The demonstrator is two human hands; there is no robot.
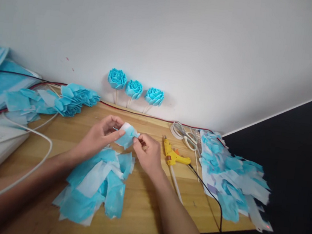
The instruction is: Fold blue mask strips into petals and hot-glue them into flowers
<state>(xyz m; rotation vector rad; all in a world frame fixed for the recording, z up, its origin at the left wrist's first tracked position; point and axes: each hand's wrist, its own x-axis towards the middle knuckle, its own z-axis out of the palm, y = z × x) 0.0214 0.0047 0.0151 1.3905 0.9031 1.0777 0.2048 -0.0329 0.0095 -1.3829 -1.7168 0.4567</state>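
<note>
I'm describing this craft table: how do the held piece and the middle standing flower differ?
The held piece is partly white; the middle flower has all-blue petals. The left hand and right hand grip the held piece; the middle flower stands on a stem. Both show blue.

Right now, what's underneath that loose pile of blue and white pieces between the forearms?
Wooden tabletop shows along the near and right edges of the pile, so it appears to rest there. Its layers overlap; anything beneath them is covered and cannot be seen.
</note>
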